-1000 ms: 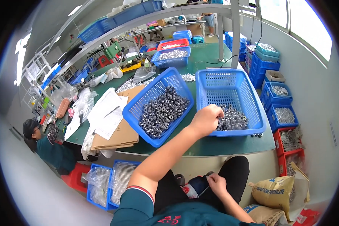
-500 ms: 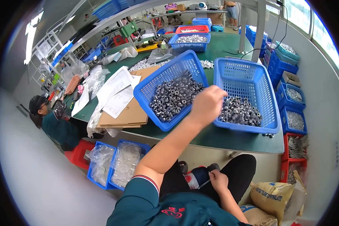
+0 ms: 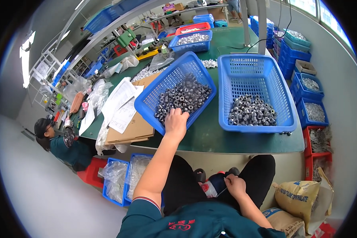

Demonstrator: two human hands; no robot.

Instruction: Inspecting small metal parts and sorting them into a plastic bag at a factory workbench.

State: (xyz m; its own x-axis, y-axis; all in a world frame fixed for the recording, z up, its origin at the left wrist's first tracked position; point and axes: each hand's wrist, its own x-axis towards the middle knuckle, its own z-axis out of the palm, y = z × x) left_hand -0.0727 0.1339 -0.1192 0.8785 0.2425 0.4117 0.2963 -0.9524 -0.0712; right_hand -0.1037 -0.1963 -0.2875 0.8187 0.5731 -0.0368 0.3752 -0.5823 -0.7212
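My left hand [image 3: 176,121] is at the near edge of the tilted left blue basket [image 3: 146,99], its fingers bent down onto a heap of small metal rings [image 3: 184,95]. Thumb and fingers look apart, though their tips are partly lost among the rings. To the right, a second blue basket [image 3: 258,127] holds a smaller heap of similar metal rings [image 3: 253,111]. My right hand [image 3: 236,185] stays low over my lap by my thigh, fingers curled together; whatever they hold, if anything, is too small to make out.
Cardboard sheets [image 3: 133,135] and papers [image 3: 123,115] lie left of the baskets on the green table [image 3: 242,142]. Behind stands another blue basket [image 3: 191,47] of bright metal parts. A co-worker [image 3: 67,146] sits at left. Stacked blue bins [image 3: 311,93] and sacks [image 3: 295,200] are at right.
My left hand has moved from the left rim of the right basket leftward and nearer, down to the rings in the left basket. My right hand remains over my lap.
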